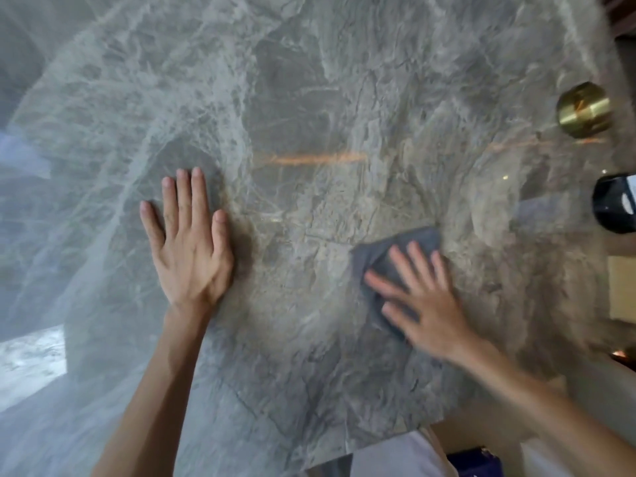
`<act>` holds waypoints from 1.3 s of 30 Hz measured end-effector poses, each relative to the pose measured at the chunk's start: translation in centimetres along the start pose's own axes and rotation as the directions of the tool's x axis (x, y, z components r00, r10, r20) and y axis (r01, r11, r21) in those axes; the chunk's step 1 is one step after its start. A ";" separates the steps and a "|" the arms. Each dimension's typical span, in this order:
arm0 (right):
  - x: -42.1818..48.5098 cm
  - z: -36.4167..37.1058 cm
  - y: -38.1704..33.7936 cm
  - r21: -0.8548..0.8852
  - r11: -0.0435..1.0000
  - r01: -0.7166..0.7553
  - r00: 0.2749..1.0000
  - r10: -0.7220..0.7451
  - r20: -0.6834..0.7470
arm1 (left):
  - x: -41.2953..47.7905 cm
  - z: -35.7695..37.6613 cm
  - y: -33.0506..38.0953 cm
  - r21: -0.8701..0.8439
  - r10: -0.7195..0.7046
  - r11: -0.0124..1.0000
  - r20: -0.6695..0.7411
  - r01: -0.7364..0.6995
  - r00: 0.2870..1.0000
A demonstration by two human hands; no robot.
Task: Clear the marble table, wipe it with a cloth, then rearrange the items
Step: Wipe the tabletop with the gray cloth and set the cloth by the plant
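Plainly, both hands are down on the grey veined marble tabletop [309, 98]. The left hand [189, 242] lies flat, palm down, fingers straight and close together, thumb out to the side, holding nothing. It rests on bare stone left of centre. The right hand [423, 297] is open as well, its fingers spread over a grey cloth [382, 256], pressing it against the stone rather than curling round it. This hand is blurred, so the finer lie of its fingers is hard to read. The cloth is bunched under the palm, with a corner showing beyond the fingertips. It sits right of centre, well apart from the left hand. At the right edge of the view is a round brass object [583, 110]. Nearer along that edge is a dark object with a white label [614, 204], partly cut off by the frame. An orange streak [313, 158] of reflected light lies across the marble beyond the hands.
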State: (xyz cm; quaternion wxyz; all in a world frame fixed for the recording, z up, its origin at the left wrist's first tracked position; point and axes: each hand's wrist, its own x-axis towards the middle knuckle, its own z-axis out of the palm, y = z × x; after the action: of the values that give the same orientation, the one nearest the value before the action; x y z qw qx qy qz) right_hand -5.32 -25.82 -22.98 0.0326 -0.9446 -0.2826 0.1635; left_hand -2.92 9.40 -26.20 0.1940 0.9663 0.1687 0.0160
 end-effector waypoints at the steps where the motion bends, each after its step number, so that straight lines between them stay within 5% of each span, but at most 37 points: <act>1: 2.7 -1.1 1.8 0.065 0.984 -0.167 0.984 0.170 -0.046 | 0.1 -0.1 0.1 -0.022 -0.009 1.000 -0.003 0.009 1.000; 3: 11.6 -3.4 2.7 0.183 0.906 -0.381 0.907 0.405 -0.116 | 0.3 -0.4 0.1 -0.095 -0.020 0.995 -0.005 0.019 1.000; 4: 15.7 -4.2 1.3 0.176 0.911 -0.373 0.909 0.397 -0.127 | 0.3 -0.6 0.1 -0.142 -0.020 0.990 -0.011 0.018 1.000; 7: 18.6 -2.4 -8.3 0.037 0.998 -0.043 0.979 0.049 -0.196 | 0.3 -0.9 -0.4 -0.323 -0.038 0.946 -0.045 0.021 0.998; 9: 11.1 1.2 -12.4 -0.014 0.957 0.291 0.943 -0.289 -0.164 | -0.1 -1.1 -0.8 -0.453 -0.073 0.891 -0.070 0.033 0.995; 10: 6.1 2.3 -12.6 0.009 0.939 0.343 0.936 -0.341 -0.087 | -0.3 -1.2 -0.9 -0.484 -0.087 0.874 -0.078 0.039 0.993; 13: -1.1 0.4 -4.7 0.029 0.981 0.191 0.981 -0.192 0.022 | -0.5 -1.2 -0.7 -0.480 -0.087 0.877 -0.086 0.036 0.993; 15: 4.1 -2.2 1.0 0.135 0.974 -0.181 0.981 0.188 -0.038 | -0.2 -1.1 -0.5 -0.457 -0.072 0.889 -0.079 0.028 0.994; 16: 9.0 -3.5 2.4 0.210 0.915 -0.345 0.924 0.370 -0.093 | -0.1 -1.1 -0.4 -0.439 -0.061 0.898 -0.070 0.024 0.996; 17: 13.7 -4.6 1.7 0.213 0.887 -0.411 0.896 0.435 -0.085 | -0.1 -1.0 -0.3 -0.422 -0.052 0.907 -0.064 0.020 0.997; 19: 18.9 -3.6 -4.2 0.116 0.947 -0.298 0.936 0.314 -0.157 | -0.1 -0.9 -0.4 -0.410 -0.050 0.912 -0.069 0.018 0.996; 20: 17.9 -2.1 -8.1 0.095 0.989 -0.118 0.977 0.132 -0.166 | -0.1 -0.9 -0.6 -0.410 -0.051 0.912 -0.069 0.018 0.996; 22: 9.6 1.9 -13.3 0.048 0.964 0.261 0.955 -0.251 -0.156 | -0.3 -1.1 -1.1 -0.397 -0.032 0.918 -0.059 0.006 0.998; 23: 4.4 2.7 -13.4 0.065 0.945 0.320 0.947 -0.316 -0.063 | -0.3 -1.1 -1.2 -0.381 -0.017 0.924 -0.047 -0.003 0.999; 25: -0.2 1.6 -7.4 0.026 0.970 0.242 0.970 -0.242 -0.004 | -0.1 -1.0 -1.1 -0.335 0.001 0.942 -0.023 -0.008 1.000; 27: 4.6 -1.5 -0.8 0.056 0.995 -0.087 0.993 0.091 -0.076 | 0.0 -0.8 -0.7 -0.296 -0.003 0.955 -0.022 -0.004 1.000; 29: 14.2 -3.8 -0.3 0.145 0.911 -0.386 0.907 0.404 -0.123 | 0.2 -0.8 -0.5 -0.321 -0.019 0.947 -0.025 0.010 1.000; 31: 18.5 -2.1 -6.6 0.140 0.951 -0.274 0.930 0.300 -0.215 | 0.1 -0.9 -0.7 -0.400 -0.027 0.917 -0.045 0.007 0.999; 33: 13.2 1.6 -13.9 0.081 0.986 0.147 0.969 -0.127 -0.210 | 0.0 -1.1 -1.0 -0.485 -0.021 0.874 -0.064 -0.013 0.998; 35: 3.0 4.1 -14.8 0.046 0.940 0.338 0.939 -0.334 -0.081 | -0.1 -1.5 -1.2 -0.524 -0.034 0.851 -0.069 -0.008 0.997; 37: -3.2 3.4 -9.8 -0.004 0.965 0.262 0.965 -0.262 0.029 | -0.5 -1.9 -1.0 -0.534 -0.049 0.845 -0.051 0.014 0.997; 39: -3.4 1.6 -2.8 -0.003 1.000 0.002 1.000 -0.002 0.023 | -0.8 -1.8 -0.8 -0.529 -0.068 0.848 -0.063 0.025 0.996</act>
State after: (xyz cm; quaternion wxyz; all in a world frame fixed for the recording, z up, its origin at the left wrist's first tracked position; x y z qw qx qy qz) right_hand -9.95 -25.39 -23.12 0.0280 -0.9424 -0.2843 0.1741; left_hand -4.09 10.51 -24.77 0.4452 0.8701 0.1887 0.0954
